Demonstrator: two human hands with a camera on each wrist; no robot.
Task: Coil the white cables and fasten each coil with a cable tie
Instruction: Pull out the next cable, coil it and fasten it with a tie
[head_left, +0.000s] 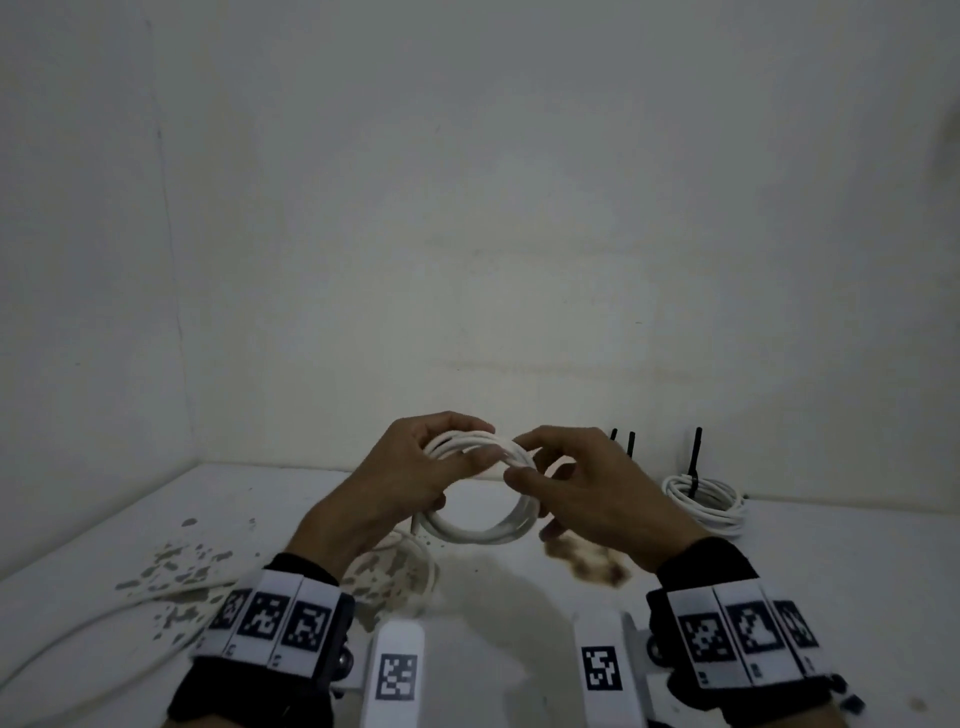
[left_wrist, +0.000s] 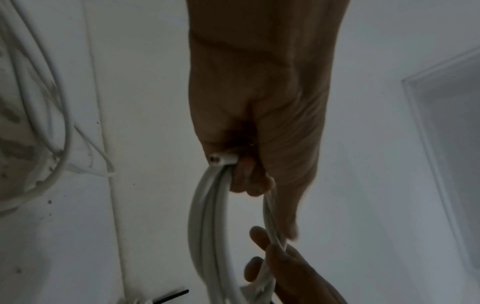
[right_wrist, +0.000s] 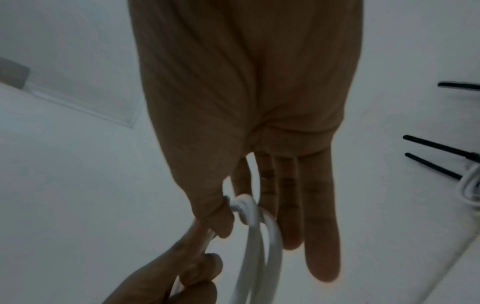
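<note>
Above the table's middle, head view: the round coil of white plastic cable hangs in both hands, left hand curled round its 10 o'clock arc, right hand pinching it at 2 o'clock. A finished white coil with black cable tie lies at 3 o'clock; loose white cable trails at 8. No tie on the held coil yet, so loops could likely spring apart if either grip eases.

Left wrist view: fingers clamp the strands; the cut cable end pokes out and may slip free.

Right wrist view: thumb and forefinger nip the strands, other fingers straight. Dim, blurred; loop count unclear.
</note>
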